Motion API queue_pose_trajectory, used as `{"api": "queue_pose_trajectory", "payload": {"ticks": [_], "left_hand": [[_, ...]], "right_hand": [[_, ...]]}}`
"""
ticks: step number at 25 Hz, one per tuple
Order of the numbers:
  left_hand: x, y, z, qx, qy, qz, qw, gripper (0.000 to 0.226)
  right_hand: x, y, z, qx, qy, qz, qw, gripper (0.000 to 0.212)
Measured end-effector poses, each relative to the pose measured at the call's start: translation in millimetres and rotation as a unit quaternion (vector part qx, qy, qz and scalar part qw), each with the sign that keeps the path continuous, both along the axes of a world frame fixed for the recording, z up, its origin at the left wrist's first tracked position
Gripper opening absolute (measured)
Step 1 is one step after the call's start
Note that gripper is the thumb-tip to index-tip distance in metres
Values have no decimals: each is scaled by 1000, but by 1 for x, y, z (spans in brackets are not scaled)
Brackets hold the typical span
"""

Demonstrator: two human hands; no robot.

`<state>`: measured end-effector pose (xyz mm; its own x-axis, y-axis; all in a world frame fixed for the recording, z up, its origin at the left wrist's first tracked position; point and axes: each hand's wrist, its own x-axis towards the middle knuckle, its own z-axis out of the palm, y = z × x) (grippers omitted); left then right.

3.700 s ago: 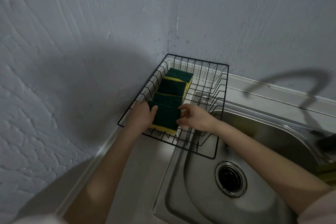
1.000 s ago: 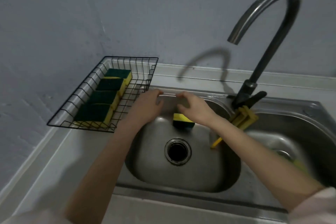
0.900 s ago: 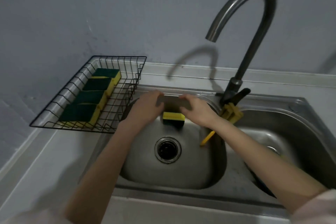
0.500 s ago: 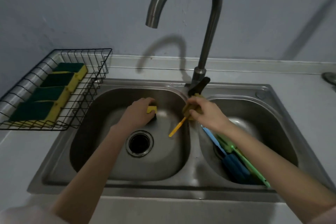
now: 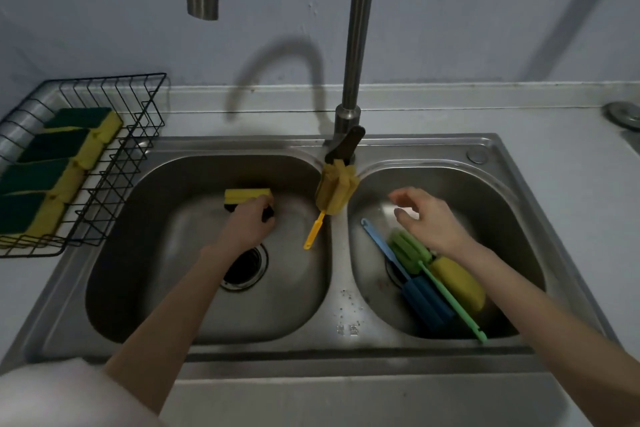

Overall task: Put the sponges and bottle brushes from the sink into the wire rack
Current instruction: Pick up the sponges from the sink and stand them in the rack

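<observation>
My left hand [image 5: 252,224] grips a yellow and green sponge [image 5: 246,197] at the back of the left sink basin [image 5: 145,270]. My right hand [image 5: 429,218] hovers open over the right basin [image 5: 512,204], just above a green bottle brush [image 5: 412,250], a blue bottle brush [image 5: 424,302] and a yellow brush head [image 5: 459,282]. A yellow bottle brush [image 5: 334,192] leans on the divider under the tap. The black wire rack [image 5: 114,170] on the left counter holds several yellow and green sponges [image 5: 65,146] in a row.
The tall curved tap [image 5: 355,45] rises behind the divider, its spout overhanging the left basin. The drain [image 5: 247,265] lies just beside my left forearm. A grey wall stands close behind. A round metal object [image 5: 623,114] sits at the far right counter edge.
My right hand let go of the yellow brush and moved right over the right basin, fingers spread. My left hand stays closed on the sponge. The view shifted right and closer.
</observation>
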<state>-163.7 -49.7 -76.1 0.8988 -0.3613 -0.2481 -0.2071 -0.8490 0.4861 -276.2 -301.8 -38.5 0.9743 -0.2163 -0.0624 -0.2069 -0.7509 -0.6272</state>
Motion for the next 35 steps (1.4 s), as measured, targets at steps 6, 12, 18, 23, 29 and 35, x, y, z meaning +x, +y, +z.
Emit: {"api": "queue_pose_trajectory", "payload": {"ticks": [6,12,18,23,29,35], "left_hand": [[34,-8,-28,48,-21,24,998,62],[56,-7,-54,149,44,1,988,81],[50,-3,-70,171,78,26,982,88],[65,-1,-66,196,12,50,979,87],[68,1,-67,252,11,35,967,81],[65,7,-62,229,-18,66,971,58]], "right_hand": [[-12,-46,-51,-27,156,-60,986,35],[-16,-73,-83,-19,304,-38,952,46],[-11,-86,-89,-17,373,23,927,59],[-15,-91,-93,-58,455,58,887,69],[-11,-91,-99,-59,459,49,885,67],[-14,-89,-99,-57,449,37,891,69]]}}
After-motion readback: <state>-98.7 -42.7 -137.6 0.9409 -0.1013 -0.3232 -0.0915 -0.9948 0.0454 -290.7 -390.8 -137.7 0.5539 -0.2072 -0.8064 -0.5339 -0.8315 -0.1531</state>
